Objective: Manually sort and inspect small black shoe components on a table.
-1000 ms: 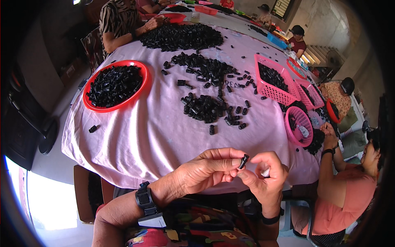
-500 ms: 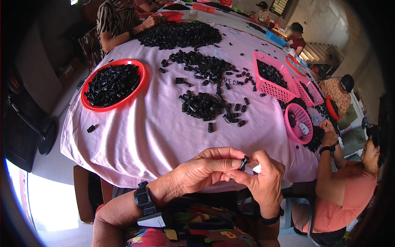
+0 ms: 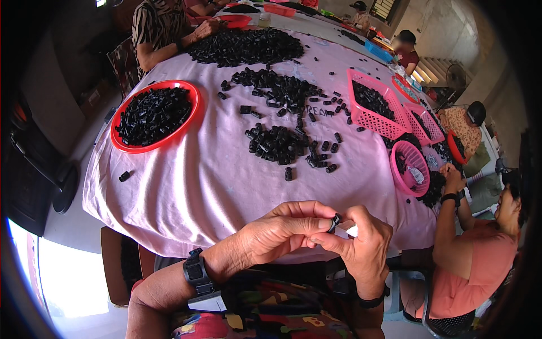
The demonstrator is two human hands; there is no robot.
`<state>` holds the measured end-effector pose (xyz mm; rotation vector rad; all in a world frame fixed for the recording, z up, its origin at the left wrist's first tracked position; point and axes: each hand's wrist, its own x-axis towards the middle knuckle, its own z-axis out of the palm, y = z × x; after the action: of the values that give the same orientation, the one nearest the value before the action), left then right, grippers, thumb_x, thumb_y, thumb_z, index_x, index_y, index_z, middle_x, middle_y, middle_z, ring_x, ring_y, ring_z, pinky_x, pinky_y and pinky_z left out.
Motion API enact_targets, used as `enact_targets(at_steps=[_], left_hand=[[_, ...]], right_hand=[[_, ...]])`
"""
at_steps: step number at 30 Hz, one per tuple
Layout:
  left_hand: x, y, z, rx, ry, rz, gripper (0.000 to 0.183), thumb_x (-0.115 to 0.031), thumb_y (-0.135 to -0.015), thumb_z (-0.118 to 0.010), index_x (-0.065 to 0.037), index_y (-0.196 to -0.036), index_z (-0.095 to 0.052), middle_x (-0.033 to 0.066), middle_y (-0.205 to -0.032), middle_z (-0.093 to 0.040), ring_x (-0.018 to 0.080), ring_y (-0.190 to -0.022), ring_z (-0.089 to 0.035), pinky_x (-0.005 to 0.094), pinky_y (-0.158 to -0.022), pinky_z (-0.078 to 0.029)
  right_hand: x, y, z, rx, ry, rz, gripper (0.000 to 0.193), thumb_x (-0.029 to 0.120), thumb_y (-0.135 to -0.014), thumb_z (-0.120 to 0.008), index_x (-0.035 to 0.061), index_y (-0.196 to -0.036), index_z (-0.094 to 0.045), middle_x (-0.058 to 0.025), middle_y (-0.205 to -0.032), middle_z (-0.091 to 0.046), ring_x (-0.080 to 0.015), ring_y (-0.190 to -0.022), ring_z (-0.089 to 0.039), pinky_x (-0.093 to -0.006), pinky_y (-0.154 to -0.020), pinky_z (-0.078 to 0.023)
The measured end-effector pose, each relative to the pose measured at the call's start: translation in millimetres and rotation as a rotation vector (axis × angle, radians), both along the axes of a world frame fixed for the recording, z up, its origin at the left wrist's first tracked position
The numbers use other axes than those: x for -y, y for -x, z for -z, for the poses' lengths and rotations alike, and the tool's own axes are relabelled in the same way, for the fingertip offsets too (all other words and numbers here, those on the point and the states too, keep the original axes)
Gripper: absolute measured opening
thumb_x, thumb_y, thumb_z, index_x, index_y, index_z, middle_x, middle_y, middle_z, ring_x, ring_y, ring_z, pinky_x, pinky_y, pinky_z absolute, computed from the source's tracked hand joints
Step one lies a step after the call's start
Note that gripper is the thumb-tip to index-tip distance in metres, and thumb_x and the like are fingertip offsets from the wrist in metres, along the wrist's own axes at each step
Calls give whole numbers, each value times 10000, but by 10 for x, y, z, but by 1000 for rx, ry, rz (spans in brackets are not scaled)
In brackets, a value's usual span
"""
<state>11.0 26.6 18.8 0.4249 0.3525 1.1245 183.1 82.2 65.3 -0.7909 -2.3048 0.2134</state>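
Above the table's near edge, my left hand (image 3: 285,231) pinches a small black cylindrical plastic piece (image 3: 334,222) between thumb and fingertips. My right hand (image 3: 364,243) is closed right beside it, its thumb close to the piece. A bit of something white (image 3: 353,231) shows between the right fingers; its kind is too hidden to tell. Loose pieces of the same black sort lie in a small heap (image 3: 275,144) beyond my hands. Another spread of them (image 3: 276,87) lies farther off.
A red round tray (image 3: 196,116) full of black pieces stands at left. Pink baskets (image 3: 389,127) and a pink round bowl (image 3: 397,175) are at right. The pink tablecloth (image 3: 220,186) hangs in folds. A co-worker (image 3: 474,265) sits close on my right; another person (image 3: 161,34) works at far left.
My hands stay almost still around the black piece. The co-worker's hands at right have shifted slightly.
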Motion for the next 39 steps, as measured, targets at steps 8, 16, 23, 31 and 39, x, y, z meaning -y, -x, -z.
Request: enact_targets(at_steps=[8, 16, 23, 31, 39], left_hand=[[9, 16, -12, -18, 1, -10, 213, -64, -891, -615, -44, -1102, -599, 62, -1060, -644, 141, -939, -625, 276, -881, -494], [-10, 15, 14, -26, 24, 1, 207, -66, -890, -616, -48, -1095, -603, 56, -1056, -643, 140, -941, -621, 289, -884, -492], [-1, 17, -12, -26, 35, 0, 207, -66, -889, -618, -50, -1095, -603, 52, -1056, -642, 140, -944, -617, 293, -893, -486], [-2, 16, 6, -16, 42, -3, 206, -62, -885, -622, -51, -1090, -605, 52, -1041, -647, 140, -918, -619, 289, -863, -493], [-6, 12, 14, 11, 45, -15, 214, -65, -878, -631, -49, -1091, -606, 38, -979, -643, 126, -876, -613, 273, -824, -490]], right_hand=[[-1, 1, 3, 1, -27, -8, 538, 533, -632, -784, 82, -671, -493, -56, -579, -588, -245, -492, -598, -348, -446, -468], [-18, -2, 11, 27, -69, -7, 541, 543, -640, -774, 86, -662, -485, -56, -571, -574, -245, -485, -586, -354, -440, -460], [-24, -13, 41, 9, -66, -1, 558, 558, -635, -769, 85, -647, -474, -62, -556, -556, -254, -470, -569, -360, -435, -453], [2, 0, 14, 46, -21, 22, 610, 617, -673, -706, 40, -682, -507, -100, -552, -544, -300, -499, -597, -359, -463, -446], [57, -24, -73, -125, 183, -114, 436, 389, -693, -814, 53, -803, -557, -72, -602, -611, -192, -526, -622, -303, -459, -468]])
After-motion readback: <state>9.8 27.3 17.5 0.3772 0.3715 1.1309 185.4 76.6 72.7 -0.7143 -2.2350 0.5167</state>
